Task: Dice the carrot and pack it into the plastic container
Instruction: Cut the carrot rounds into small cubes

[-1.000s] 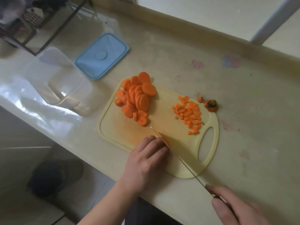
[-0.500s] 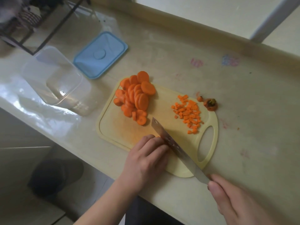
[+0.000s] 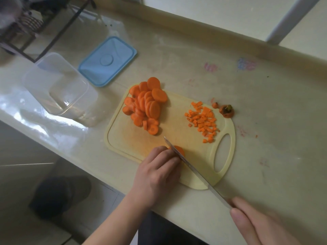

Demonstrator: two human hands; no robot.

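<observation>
On the pale yellow cutting board [image 3: 123, 138], a carrot slice [image 3: 179, 150] is held down by the curled fingers of the left hand [image 3: 157, 172]. The knife [image 3: 191, 167] is gripped by the right hand [image 3: 256, 225], and its blade is set against the slice, beside the left fingertips. A pile of round slices [image 3: 145, 106] and a heap of diced pieces [image 3: 203, 121] are seen on the board. The clear plastic container [image 3: 56, 82] is placed left of the board, with a blue lid [image 3: 108, 61] behind it.
</observation>
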